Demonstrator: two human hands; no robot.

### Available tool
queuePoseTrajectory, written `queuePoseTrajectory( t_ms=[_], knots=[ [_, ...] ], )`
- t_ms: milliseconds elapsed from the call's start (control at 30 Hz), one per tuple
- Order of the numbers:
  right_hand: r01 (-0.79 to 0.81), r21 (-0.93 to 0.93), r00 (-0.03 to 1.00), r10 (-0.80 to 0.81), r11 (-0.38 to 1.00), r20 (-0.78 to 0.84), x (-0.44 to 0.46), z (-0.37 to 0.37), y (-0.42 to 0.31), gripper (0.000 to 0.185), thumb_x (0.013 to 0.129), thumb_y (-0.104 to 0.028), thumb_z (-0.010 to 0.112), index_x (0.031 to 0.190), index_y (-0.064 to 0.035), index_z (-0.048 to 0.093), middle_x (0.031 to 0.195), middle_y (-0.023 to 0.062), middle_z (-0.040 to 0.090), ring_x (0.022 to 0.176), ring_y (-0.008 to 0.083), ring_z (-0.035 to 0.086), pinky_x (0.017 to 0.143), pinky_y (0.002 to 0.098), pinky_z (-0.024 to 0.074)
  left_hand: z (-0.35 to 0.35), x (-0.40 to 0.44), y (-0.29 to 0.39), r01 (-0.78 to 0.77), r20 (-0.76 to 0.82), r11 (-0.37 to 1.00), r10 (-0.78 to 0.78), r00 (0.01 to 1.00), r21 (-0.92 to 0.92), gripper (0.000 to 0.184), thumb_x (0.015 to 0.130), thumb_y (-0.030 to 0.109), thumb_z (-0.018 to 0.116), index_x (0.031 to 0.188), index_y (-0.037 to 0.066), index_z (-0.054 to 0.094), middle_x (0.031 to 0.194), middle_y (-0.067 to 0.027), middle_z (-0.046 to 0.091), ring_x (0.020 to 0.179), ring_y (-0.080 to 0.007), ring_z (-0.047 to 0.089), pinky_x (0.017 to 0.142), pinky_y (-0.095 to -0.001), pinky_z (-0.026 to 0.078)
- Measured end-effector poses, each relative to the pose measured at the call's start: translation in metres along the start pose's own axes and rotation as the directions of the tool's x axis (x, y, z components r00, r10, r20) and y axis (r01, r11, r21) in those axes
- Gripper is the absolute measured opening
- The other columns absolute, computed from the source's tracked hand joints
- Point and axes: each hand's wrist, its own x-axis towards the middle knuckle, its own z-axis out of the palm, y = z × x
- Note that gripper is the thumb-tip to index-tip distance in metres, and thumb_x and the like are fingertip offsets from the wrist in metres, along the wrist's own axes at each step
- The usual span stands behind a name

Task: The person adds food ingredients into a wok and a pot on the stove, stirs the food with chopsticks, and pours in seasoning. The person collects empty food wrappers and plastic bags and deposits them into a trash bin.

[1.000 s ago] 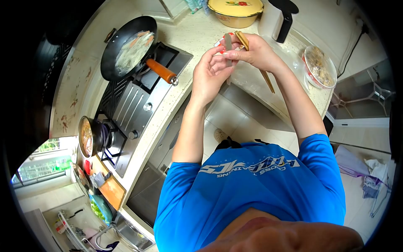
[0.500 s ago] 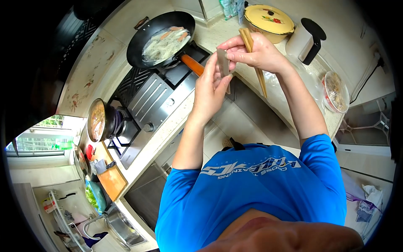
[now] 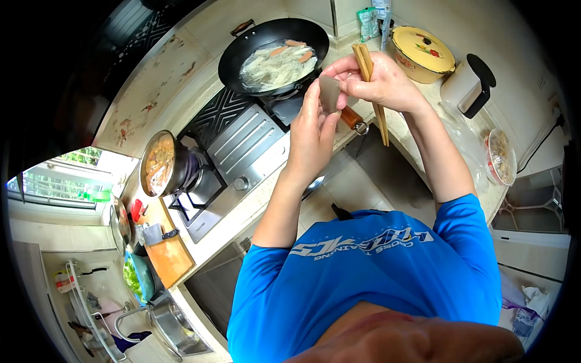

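the left hand (image 3: pixel 311 128) pinches a thin, flat grey slip (image 3: pixel 330 94); the right hand (image 3: pixel 388 81), at its edge, clasps straight wooden chopsticks (image 3: pixel 364 62).

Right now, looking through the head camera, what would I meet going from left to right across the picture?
Window → smaller pan of food → large black wok → thin grey-brown piece → wooden chopsticks → yellow lidded pot → white jug with black handle → bowl of food.

Bare forearms (image 3: pixel 284 209) converge on the wok's (image 3: pixel 233 68) handle side, left hand (image 3: pixel 311 136) and right hand (image 3: pixel 387 81) almost meeting, fingers (image 3: pixel 311 103) bent.
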Motion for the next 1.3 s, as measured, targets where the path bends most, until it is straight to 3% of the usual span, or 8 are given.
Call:
queuePoseTrajectory(
  t_ms=[333,400,500,600,667,833,967,1300],
  knots=[
    [0.017,0.145,0.977,-0.047,0.989,0.210,0.035,0.023,-0.003,0.027,0.077,-0.007,0.053,0.101,0.0045,0.055,0.076,0.0069,0.060,0.069,0.0135,0.062,0.054,0.0217,0.0472,-0.028,-0.001,-0.013,-0.088,-0.086,0.996,0.087,0.993,-0.008,0.058,0.083,-0.009,0.045,0.133,-0.001,0.017,0.118,-0.0154,0.045,0.107,-0.0210,0.049,0.090,-0.0292,0.041],
    [-0.157,0.180,0.976,0.126,0.971,0.176,0.040,0.025,-0.006,0.028,0.076,-0.006,0.053,0.102,0.0038,0.056,0.075,0.0067,0.060,0.069,0.0121,0.062,0.048,0.0186,0.0438,-0.031,0.000,-0.011,-0.091,-0.114,0.996,0.089,0.989,-0.005,0.057,0.083,-0.009,0.045,0.133,-0.001,0.018,0.117,-0.0152,0.045,0.107,-0.0209,0.049,0.090,-0.0290,0.041],
    [-0.147,0.247,0.973,0.096,0.958,0.210,0.051,0.024,0.000,0.029,0.074,-0.006,0.053,0.101,0.0034,0.056,0.074,0.0066,0.060,0.067,0.0119,0.063,0.045,0.0169,0.0410,-0.034,0.002,-0.008,-0.089,-0.153,0.996,0.084,0.985,-0.031,0.056,0.083,-0.008,0.046,0.132,-0.001,0.020,0.116,-0.0149,0.046,0.107,-0.0203,0.049,0.090,-0.0285,0.041],
    [-0.069,0.102,0.979,0.047,0.992,0.200,0.058,0.026,-0.006,0.024,0.074,-0.007,0.054,0.095,0.0033,0.059,0.073,0.0071,0.061,0.064,0.0117,0.063,0.046,0.0173,0.0418,-0.037,0.005,-0.007,-0.059,-0.199,0.998,0.060,0.978,0.009,0.054,0.083,-0.007,0.046,0.131,-0.001,0.022,0.115,-0.0148,0.047,0.105,-0.0195,0.050,0.089,-0.0286,0.042],
    [0.002,0.045,0.982,-0.011,0.999,0.191,0.065,0.023,0.000,0.021,0.074,-0.007,0.054,0.092,0.0029,0.058,0.072,0.0068,0.061,0.063,0.0122,0.063,0.045,0.0167,0.0406,-0.039,0.007,-0.014,-0.039,-0.198,0.945,0.109,0.974,0.324,0.049,0.083,-0.006,0.048,0.127,-0.001,0.027,0.113,-0.0143,0.048,0.101,-0.0183,0.052,0.086,-0.0279,0.043],
    [-0.120,-0.030,0.981,0.123,0.992,0.148,0.075,0.005,-0.006,0.012,0.076,-0.008,0.056,0.082,0.0025,0.057,0.069,0.0069,0.059,0.059,0.0120,0.062,0.041,0.0191,0.0391,-0.033,0.022,-0.008,0.007,-0.253,0.913,0.106,0.962,0.409,0.043,0.081,-0.007,0.049,0.120,-0.002,0.032,0.109,-0.0130,0.049,0.098,-0.0171,0.053,0.083,-0.0268,0.043],
    [-0.224,0.234,0.958,0.169,0.946,0.231,0.096,-0.015,0.006,0.015,0.078,-0.011,0.056,0.079,0.0041,0.055,0.072,0.0069,0.057,0.055,0.0068,0.055,0.037,0.0144,0.0333,-0.025,0.040,-0.004,-0.081,-0.412,0.977,0.157,0.898,0.196,0.046,0.079,-0.009,0.050,0.120,0.000,0.030,0.111,-0.0130,0.045,0.102,-0.0176,0.049,0.085,-0.0271,0.042],
    [-0.218,0.103,0.962,0.195,0.971,0.192,0.145,-0.055,0.048,0.013,0.077,-0.012,0.056,0.073,0.0009,0.056,0.062,0.0027,0.054,0.046,0.0023,0.046,0.035,0.0130,0.0317,-0.033,0.064,-0.036,-0.133,-0.687,0.989,0.049,0.725,-0.070,0.027,0.083,-0.004,0.048,0.097,0.006,0.027,0.095,-0.0146,0.052,0.090,-0.0182,0.055,0.073,-0.0271,0.049]
  ],
)
